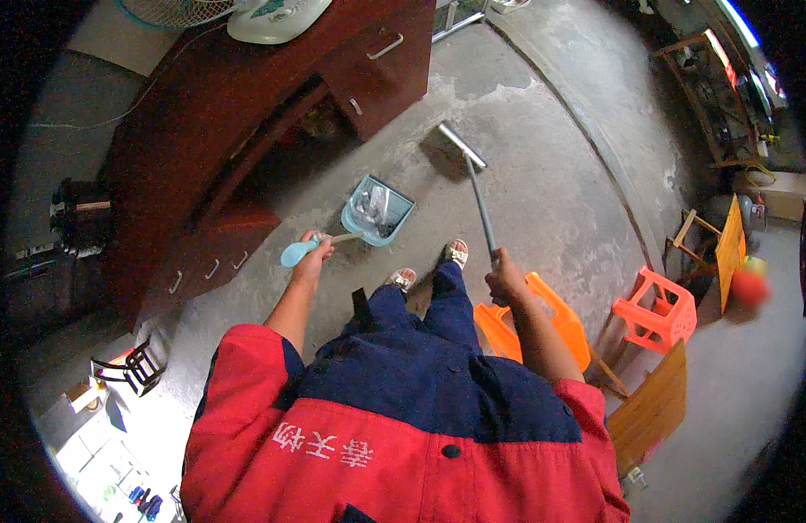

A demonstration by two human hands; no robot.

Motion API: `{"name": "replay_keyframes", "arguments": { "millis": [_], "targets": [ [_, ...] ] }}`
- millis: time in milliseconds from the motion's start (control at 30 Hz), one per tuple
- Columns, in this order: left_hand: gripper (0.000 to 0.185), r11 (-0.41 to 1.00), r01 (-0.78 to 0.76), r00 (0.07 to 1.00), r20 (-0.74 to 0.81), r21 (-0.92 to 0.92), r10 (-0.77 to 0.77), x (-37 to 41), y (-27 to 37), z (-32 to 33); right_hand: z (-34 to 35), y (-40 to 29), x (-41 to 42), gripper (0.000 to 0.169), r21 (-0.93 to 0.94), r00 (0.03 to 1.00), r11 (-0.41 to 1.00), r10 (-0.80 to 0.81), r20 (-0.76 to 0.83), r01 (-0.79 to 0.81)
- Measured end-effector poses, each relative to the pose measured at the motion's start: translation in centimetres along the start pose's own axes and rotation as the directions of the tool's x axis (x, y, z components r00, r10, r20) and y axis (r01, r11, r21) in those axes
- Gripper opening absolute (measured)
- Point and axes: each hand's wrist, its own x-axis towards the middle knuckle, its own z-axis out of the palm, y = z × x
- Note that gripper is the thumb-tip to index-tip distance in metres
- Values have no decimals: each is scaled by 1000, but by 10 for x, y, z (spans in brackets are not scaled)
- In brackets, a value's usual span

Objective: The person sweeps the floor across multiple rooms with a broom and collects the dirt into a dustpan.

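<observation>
My left hand [313, 256] is closed around the handle of a light blue plastic dustpan [402, 212], just below its blue grip end. The pan is low over the concrete floor [534, 189], ahead of my feet, with crumpled clear plastic and dark litter [375, 208] in it. In my right hand [507, 278] is the grey pole of a floor sweeper [479, 199]. Its straight, pale head [462, 144] lies farther out, beyond the dustpan and to its right. Beside that head is a dark patch; I cannot tell whether it is bristles or shadow.
A dark red wooden cabinet [396, 82] runs along the left, with a fan base [275, 19] on top. Close to my right arm stands an orange plastic chair [560, 320]. Farther right are a red-orange stool [658, 310] and wooden boards [654, 405]. A groove [589, 134] crosses the floor.
</observation>
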Motion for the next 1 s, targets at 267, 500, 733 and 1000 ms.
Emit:
{"name": "replay_keyframes", "arguments": {
  "millis": [267, 500, 733, 1000],
  "targets": [
    [15, 999, -19, 993, -119, -26, 16, 45, -17, 31, -78, 7, -27, 48, -459, 961, 856, -136, 241, 237],
    [15, 990, -51, 957, -289, -133, 10, 50, -4, 31, -86, -50, 28, 53, -518, 891, 725, -350, 289, 453],
    [23, 991, -36, 957, -292, -127, -3, 48, -12, 32, -55, -85, 49, 58, -649, 913, 644, -241, 330, 405],
    [16, 992, -30, 954, -301, -121, -8, 46, -9, 4, -91, -103, 0, 63, -587, 832, 599, -305, 462, 545]
  ]
}}
